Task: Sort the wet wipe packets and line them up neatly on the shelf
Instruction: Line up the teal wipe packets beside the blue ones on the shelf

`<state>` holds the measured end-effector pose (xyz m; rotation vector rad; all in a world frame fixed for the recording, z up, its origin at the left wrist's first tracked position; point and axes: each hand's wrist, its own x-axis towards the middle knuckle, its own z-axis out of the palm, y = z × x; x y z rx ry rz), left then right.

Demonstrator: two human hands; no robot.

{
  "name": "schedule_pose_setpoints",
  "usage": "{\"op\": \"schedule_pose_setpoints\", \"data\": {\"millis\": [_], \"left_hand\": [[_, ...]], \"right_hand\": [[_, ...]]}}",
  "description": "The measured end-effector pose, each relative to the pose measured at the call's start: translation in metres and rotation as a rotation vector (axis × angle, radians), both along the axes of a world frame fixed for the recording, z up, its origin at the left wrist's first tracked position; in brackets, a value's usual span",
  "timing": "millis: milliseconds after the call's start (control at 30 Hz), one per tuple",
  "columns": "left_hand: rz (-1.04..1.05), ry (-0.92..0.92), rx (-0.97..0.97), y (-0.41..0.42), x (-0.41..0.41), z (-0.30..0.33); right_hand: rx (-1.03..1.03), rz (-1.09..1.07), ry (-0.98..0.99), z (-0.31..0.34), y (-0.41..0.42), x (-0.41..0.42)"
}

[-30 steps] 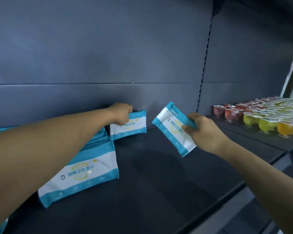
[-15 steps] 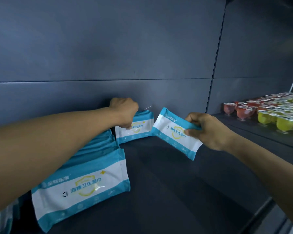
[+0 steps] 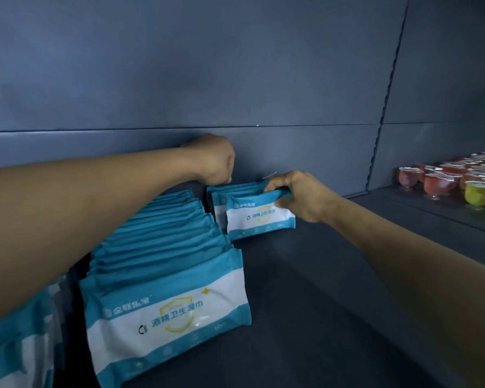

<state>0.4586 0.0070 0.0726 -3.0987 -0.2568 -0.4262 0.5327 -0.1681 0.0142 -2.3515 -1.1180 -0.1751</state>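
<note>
A long row of blue-and-white wet wipe packets (image 3: pixel 163 278) stands upright on the dark shelf (image 3: pixel 333 317), running from the front toward the back wall. A short second row (image 3: pixel 221 197) stands at the back, to its right. My right hand (image 3: pixel 300 196) grips the top edge of one packet (image 3: pixel 259 217), which stands upright at the front of that short row. My left hand (image 3: pixel 213 161) is fisted above the back of the rows, fingers curled down; I cannot see whether it pinches a packet.
More packets (image 3: pixel 17 348) lie blurred at the far left edge. Several jelly cups (image 3: pixel 459 182) in red and yellow fill the neighbouring shelf section at the right. A grey back wall (image 3: pixel 305 152) closes the shelf behind the rows.
My right hand carried its packet left and back and stood it upright against the short rear row. My left hand lifted slightly off the rear packets. The camera moved closer.
</note>
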Motion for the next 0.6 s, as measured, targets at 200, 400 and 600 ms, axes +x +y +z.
{"op": "schedule_pose_setpoints", "data": {"millis": [200, 400, 600], "left_hand": [[-0.051, 0.016, 0.011, -0.004, -0.009, -0.005], [-0.028, 0.097, 0.090, -0.013, -0.012, -0.013], [-0.010, 0.109, 0.103, -0.011, -0.012, -0.017]], "right_hand": [[0.053, -0.047, -0.206, -0.015, 0.016, 0.006], [-0.010, -0.085, -0.227, -0.023, 0.009, 0.002], [-0.116, -0.296, -0.183, -0.027, 0.010, -0.004]]}}
